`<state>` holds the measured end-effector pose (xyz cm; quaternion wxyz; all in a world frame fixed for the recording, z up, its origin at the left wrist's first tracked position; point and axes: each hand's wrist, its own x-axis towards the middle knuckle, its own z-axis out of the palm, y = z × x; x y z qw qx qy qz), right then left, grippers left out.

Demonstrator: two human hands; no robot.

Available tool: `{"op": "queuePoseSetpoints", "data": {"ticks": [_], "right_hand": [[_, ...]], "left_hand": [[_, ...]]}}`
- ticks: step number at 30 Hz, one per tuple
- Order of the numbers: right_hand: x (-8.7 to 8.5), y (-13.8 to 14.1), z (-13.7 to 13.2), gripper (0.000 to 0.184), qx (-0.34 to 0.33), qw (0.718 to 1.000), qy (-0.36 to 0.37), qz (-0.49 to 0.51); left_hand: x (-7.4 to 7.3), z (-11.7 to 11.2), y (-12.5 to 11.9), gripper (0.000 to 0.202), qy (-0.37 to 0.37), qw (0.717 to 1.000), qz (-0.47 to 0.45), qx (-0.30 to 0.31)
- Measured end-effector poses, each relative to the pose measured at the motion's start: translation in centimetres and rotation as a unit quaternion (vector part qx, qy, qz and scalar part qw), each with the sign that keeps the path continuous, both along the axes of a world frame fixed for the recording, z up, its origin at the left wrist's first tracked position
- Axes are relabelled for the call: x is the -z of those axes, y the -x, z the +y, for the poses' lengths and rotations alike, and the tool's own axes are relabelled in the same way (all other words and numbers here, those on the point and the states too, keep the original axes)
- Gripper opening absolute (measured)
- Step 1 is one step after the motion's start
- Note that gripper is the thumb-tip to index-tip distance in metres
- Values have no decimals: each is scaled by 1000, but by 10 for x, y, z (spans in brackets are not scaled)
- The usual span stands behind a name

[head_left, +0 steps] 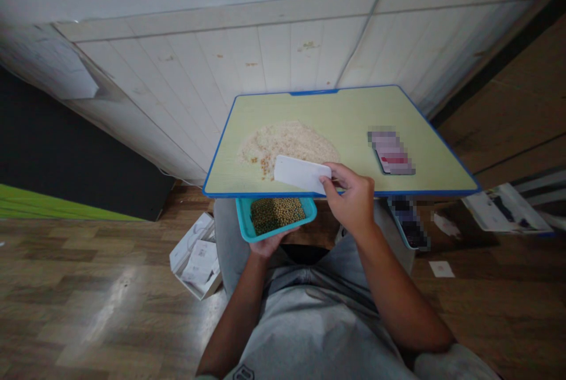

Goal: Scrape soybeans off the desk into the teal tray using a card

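Observation:
My right hand [349, 197] pinches the right end of a flat white scraper [300, 173], whose other end reaches over the front of the table top. Below the front edge, my left hand [272, 242] supports a turquoise plastic tub [242, 220] from underneath, its fingers mostly hidden by the tub. Inside lie many round, yellowish-tan beans [287, 210], darker on the left side. A spread pile of pale grains like rice [300, 138] covers the middle left of the table. A few orange-brown beans [264, 164] lie near the scraper's left end.
The pale green folding table [354, 108] has a blue rim and stands against a white panelled wall. A blurred phone [393, 153] rests on its right side; another phone-like thing [409, 223] lies on my left-over seat edge. An open white box [198, 262] sits on the wooden floor.

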<state>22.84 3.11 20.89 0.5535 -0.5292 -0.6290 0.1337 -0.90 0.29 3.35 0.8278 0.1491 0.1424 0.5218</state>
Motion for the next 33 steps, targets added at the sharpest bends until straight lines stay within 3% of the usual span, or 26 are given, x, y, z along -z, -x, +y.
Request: {"op": "queuePoseSetpoints", "data": {"ticks": [7, 18, 33], "right_hand": [[5, -10, 9, 20, 12, 1000, 1, 15], [9, -10, 15, 19, 34, 995, -13, 92], [-3, 4, 6, 18, 3, 999, -33, 34]], "left_hand": [[6, 0, 1, 78, -21, 1000, -1, 3], [-3, -1, -3, 77, 3, 1000, -24, 4], [2, 0, -1, 77, 96, 990, -100, -24]]}}
